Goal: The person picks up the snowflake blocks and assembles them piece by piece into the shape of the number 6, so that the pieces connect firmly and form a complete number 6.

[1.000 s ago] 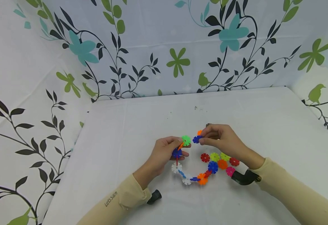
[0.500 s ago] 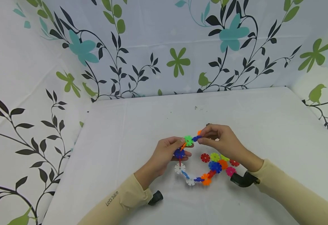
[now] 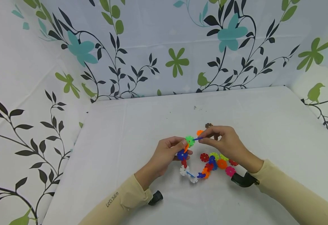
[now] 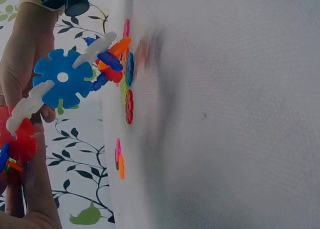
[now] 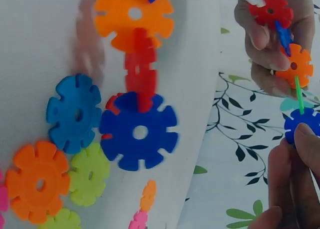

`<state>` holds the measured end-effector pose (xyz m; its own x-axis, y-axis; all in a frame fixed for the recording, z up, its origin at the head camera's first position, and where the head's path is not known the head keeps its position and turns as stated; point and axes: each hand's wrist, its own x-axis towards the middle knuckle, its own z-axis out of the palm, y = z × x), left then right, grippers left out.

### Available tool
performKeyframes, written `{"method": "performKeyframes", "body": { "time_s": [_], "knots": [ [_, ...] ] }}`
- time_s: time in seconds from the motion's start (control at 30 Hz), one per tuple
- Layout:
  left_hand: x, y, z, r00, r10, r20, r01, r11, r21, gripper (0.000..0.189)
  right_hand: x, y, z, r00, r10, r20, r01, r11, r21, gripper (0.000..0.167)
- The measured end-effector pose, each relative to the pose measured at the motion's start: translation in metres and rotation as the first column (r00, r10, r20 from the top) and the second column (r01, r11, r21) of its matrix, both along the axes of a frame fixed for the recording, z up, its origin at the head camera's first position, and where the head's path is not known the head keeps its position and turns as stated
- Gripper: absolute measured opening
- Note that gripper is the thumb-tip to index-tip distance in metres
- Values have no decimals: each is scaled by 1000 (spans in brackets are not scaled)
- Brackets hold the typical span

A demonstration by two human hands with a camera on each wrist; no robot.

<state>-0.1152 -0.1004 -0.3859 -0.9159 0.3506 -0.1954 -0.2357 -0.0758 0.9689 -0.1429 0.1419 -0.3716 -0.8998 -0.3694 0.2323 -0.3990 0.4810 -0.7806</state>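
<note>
A chain of slotted, flower-shaped plastic discs hangs in a curve between and below both hands. My left hand [image 3: 168, 153] grips it near its upper end, at an orange disc [image 5: 295, 65], with the green disc [image 3: 190, 141] just past the thumb. Thumb and fingers of my right hand [image 3: 223, 139] pinch a blue disc [image 5: 296, 128], which is joined edgewise to the green one. Lower down the chain are a white disc [image 3: 184, 170] and a light blue disc [image 4: 62, 78]. At its far end hangs another blue disc [image 5: 139, 131], over the loose pieces.
Loose discs lie on the white table [image 3: 136, 125] under my right forearm, among them a red [image 3: 204, 157], an orange [image 3: 221, 164] and a pink disc [image 3: 230, 171]. Behind the right hand are an orange [image 3: 200, 132] and a brown disc [image 3: 208, 125]. A patterned cloth [image 3: 141, 31] hangs behind.
The blue disc in my right hand was apart from the green disc and now joins it. My left hand has shifted slightly right, and the hanging chain has swung and twisted.
</note>
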Motion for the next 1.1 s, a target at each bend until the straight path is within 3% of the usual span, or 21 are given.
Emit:
{"method": "performKeyframes", "body": {
  "time_s": [0.37, 0.63, 0.8, 1.1],
  "knots": [
    [0, 0, -2, 1000, 23, 5, -23, 1000, -21, 31, 4, -4, -2, 991, 26, -133, -29, 999, -16, 14],
    [-3, -3, 1, 999, 16, -40, -23, 981, -194, 26, 4, -2, -3, 998, 26, -64, -24, 999, 23, 15],
    [-5, -4, 3, 999, 31, -29, -37, 978, -206, 29, 4, -3, -4, 998, 48, -49, -47, 999, 26, 18],
    [-4, -5, 3, 1000, 2, -25, -7, 977, -214, 42, 4, -2, -5, 994, 97, -52, -94, 994, 51, 20]
  ]
}}
